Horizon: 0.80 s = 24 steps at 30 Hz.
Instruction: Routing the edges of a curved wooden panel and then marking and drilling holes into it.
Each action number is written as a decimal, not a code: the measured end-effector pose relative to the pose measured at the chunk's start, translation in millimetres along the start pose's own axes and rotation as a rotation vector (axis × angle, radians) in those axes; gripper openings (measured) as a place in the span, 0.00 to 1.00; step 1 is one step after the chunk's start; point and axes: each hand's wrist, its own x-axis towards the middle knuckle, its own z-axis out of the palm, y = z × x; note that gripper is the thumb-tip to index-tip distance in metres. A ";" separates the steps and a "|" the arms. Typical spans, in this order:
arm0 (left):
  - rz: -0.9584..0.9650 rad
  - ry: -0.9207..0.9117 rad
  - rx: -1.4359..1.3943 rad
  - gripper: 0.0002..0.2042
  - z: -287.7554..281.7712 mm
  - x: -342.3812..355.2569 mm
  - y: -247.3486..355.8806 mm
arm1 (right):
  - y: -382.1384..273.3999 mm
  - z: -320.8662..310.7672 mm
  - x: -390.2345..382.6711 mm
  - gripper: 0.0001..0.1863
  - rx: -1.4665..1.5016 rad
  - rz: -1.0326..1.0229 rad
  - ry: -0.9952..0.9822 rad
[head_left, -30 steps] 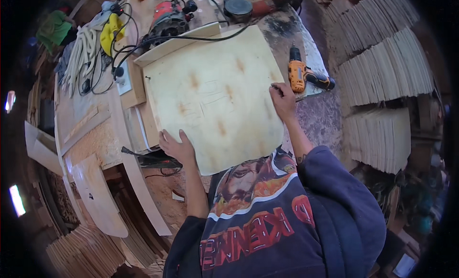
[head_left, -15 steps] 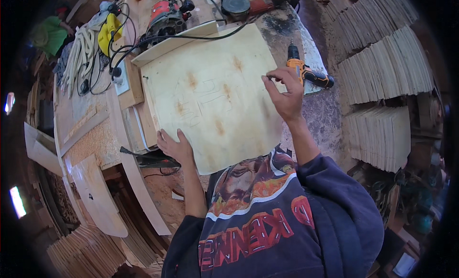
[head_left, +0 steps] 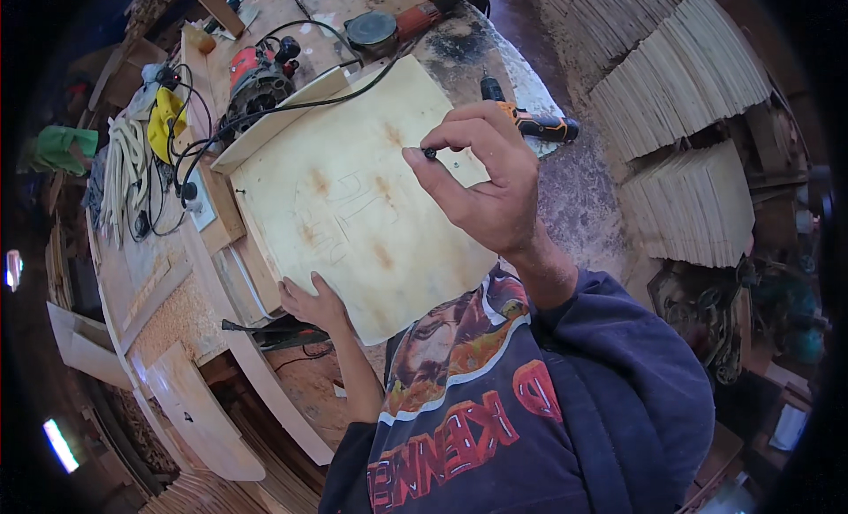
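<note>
A pale plywood sheet (head_left: 424,258) with pencil lines and brown stains lies on the workbench in front of me. My left hand (head_left: 314,304) rests on its near left edge, fingers spread. Raised above the sheet's right side, my right hand (head_left: 481,174) pinches a small black piece (head_left: 429,153) between thumb and forefinger; its exact kind is too small to tell. Beyond that hand lies an orange and black cordless drill (head_left: 543,127), partly hidden by the fingers. Small dark fasteners show at the sheet's left edge and near its right side.
A red and black router (head_left: 261,79) and a red-handled grinder (head_left: 373,32) lie at the back, with a black cable (head_left: 309,108) crossing the sheet's far edge. A power strip (head_left: 201,209) sits at left. Stacked thin boards (head_left: 685,68) stand at right. Sawdust covers the left bench.
My right hand has come up closer and somewhat left, still pinching the small black piece. My left hand stays on the sheet's edge. The whole view has shifted.
</note>
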 end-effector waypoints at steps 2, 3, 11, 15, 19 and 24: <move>-0.002 -0.011 0.007 0.30 0.4 0.3 -0.7 | -1.5 -1.7 1.0 0.08 -0.017 0.002 0.000; 0.008 0.001 0.007 0.30 0.4 0.5 -0.7 | -2.0 -1.9 1.2 0.08 -0.011 -0.007 -0.001; -0.006 -0.017 0.006 0.30 0.7 -0.3 -0.5 | 0.5 2.1 3.1 0.08 -0.013 -0.014 -0.005; -0.009 -0.012 0.008 0.31 2.9 1.7 -1.7 | 0.7 3.8 5.2 0.08 0.011 -0.042 0.011; -0.003 -0.002 -0.001 0.31 -1.2 0.3 3.7 | 3.4 4.3 3.8 0.08 -0.023 -0.012 -0.015; 0.195 0.057 0.190 0.25 -6.9 3.3 19.7 | 34.8 29.2 -23.2 0.08 0.154 0.171 -0.185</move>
